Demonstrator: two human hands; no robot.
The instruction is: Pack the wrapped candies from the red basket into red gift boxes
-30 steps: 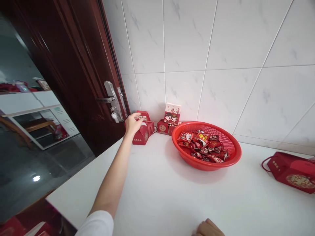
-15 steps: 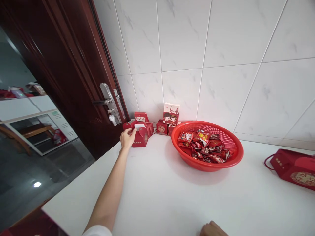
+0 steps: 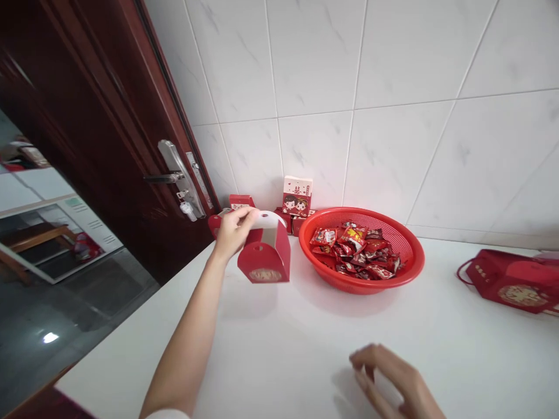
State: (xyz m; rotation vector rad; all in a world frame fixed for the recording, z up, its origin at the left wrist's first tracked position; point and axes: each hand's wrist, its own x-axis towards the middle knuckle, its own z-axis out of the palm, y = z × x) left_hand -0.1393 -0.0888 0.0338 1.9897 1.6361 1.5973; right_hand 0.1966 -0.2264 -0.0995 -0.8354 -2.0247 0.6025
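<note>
My left hand [image 3: 236,233] pinches the edge of a red paper gift box [image 3: 265,265] between thumb and fingers. The box is open at the top, with rounded flaps, a gold emblem on its front and a pale inside. It hangs a little above the white tabletop, over a faint shadow. My right hand [image 3: 399,381] is low in the view above the table, fingers loosely bent and apart, holding nothing. Between and beyond the hands stands a red plastic basket [image 3: 362,285] with many red-wrapped candies [image 3: 358,250] in it.
Against the tiled wall are more small red boxes, one a cream-and-red box with cartoon figures [image 3: 297,196]. A larger red box with a cord handle [image 3: 510,282] lies at the right. A dark wooden door [image 3: 109,105] with a metal handle [image 3: 174,177] borders the table's left.
My left hand has lifted the gift box from the group by the wall and drawn it right and nearer. My right hand has risen further into view, its fingers opening.
</note>
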